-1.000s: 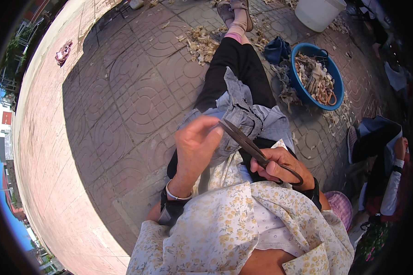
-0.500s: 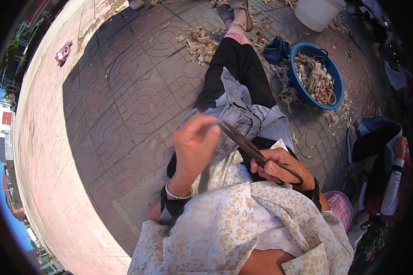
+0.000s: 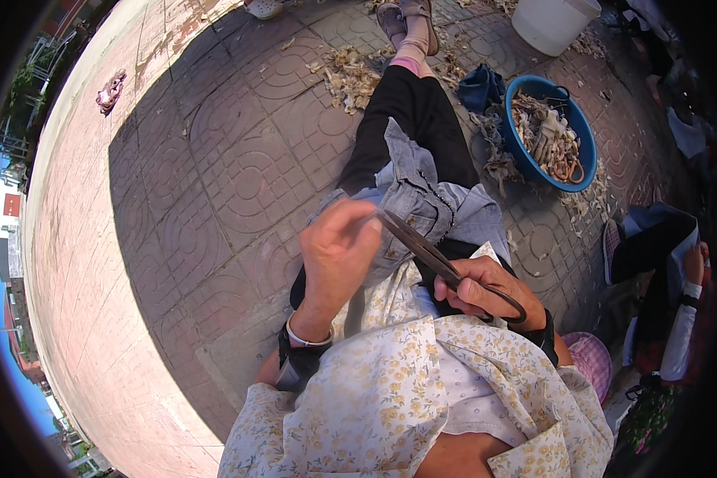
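Observation:
My right hand (image 3: 486,288) grips the looped handles of a long dark pair of scissors (image 3: 426,251), blades pointing up and left over my lap. My left hand (image 3: 338,251) is curled with its fingertips pinched at the blade tips; whatever small thing it pinches is hidden by the fingers. Under both hands lies a crumpled blue-grey denim cloth (image 3: 426,191) across my black-trousered legs, which stretch out toward the top of the view.
A blue basin (image 3: 585,151) of pale husks or peelings stands to my right, with a white bucket (image 3: 551,22) beyond it. Scraps litter the patterned paving (image 3: 239,159) by my feet. Another person sits at the right edge (image 3: 669,295). A low wall curves along the left.
My left hand has shifted slightly at the scissor tips, its fingers curling closer. The right hand and the scissors stay almost still.

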Demonstrator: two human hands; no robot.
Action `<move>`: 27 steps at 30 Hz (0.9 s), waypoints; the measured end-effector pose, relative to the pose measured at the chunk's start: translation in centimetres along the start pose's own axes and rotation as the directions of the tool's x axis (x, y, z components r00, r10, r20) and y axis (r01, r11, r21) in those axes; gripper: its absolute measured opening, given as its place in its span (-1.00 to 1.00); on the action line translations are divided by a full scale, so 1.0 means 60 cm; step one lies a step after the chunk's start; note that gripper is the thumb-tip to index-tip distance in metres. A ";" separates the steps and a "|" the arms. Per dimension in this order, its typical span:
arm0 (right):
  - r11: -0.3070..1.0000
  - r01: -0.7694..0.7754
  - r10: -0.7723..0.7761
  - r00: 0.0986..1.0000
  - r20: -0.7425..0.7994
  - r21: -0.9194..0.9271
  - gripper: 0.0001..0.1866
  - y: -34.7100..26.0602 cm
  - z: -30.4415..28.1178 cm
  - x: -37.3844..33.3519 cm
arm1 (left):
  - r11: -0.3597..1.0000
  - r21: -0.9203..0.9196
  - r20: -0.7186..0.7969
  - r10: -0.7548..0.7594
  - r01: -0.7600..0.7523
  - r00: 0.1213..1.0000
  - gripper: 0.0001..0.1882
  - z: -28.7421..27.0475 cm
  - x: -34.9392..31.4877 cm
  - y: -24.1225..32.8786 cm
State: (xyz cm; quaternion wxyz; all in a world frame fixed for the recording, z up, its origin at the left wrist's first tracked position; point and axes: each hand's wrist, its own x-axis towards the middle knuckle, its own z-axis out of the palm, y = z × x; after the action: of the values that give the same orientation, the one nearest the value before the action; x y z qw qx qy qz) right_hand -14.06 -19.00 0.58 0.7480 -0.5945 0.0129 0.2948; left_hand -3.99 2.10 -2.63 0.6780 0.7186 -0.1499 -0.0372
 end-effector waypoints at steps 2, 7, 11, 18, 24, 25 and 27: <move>1.000 -0.010 0.010 1.000 -0.004 0.006 -0.49 0.000 0.000 0.000 | 0.999 0.040 0.019 0.035 -0.036 0.999 -0.91 -0.003 -0.001 -0.002; 1.000 -0.009 0.009 1.000 0.002 -0.002 -0.50 0.002 -0.001 0.002 | 0.984 0.175 0.005 0.038 -0.038 0.999 -0.94 0.000 -0.004 0.006; 0.992 0.070 -0.070 0.998 0.001 -0.101 -0.50 0.016 -0.002 0.006 | 0.997 0.072 0.056 0.016 -0.020 0.998 -0.94 0.001 -0.002 0.005; 0.918 0.167 -0.196 0.980 -0.045 -0.360 -0.48 0.021 0.002 0.016 | 0.996 0.092 0.069 -0.003 -0.003 0.998 -0.94 0.007 -0.003 0.009; 0.944 0.236 -0.279 0.945 -0.173 -0.230 -0.46 0.022 0.010 0.028 | 1.000 -0.001 0.212 -0.017 0.018 0.977 -0.91 0.034 -0.025 0.008; 0.977 0.201 -0.210 0.963 -0.169 -0.066 -0.44 0.017 0.007 0.021 | 0.996 -0.060 0.143 -0.062 0.071 0.988 -0.90 0.023 -0.016 0.001; 0.982 0.176 -0.185 0.969 -0.164 -0.066 -0.44 0.022 -0.004 0.015 | 0.983 -0.112 0.082 -0.140 0.149 0.987 -0.86 -0.002 -0.004 0.013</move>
State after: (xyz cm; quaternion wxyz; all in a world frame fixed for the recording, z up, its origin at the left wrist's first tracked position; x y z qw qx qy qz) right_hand -13.84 -18.65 -1.00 0.7524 -0.6351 0.0148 0.1739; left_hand -4.29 2.26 -1.87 0.7088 0.6844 -0.1201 -0.1216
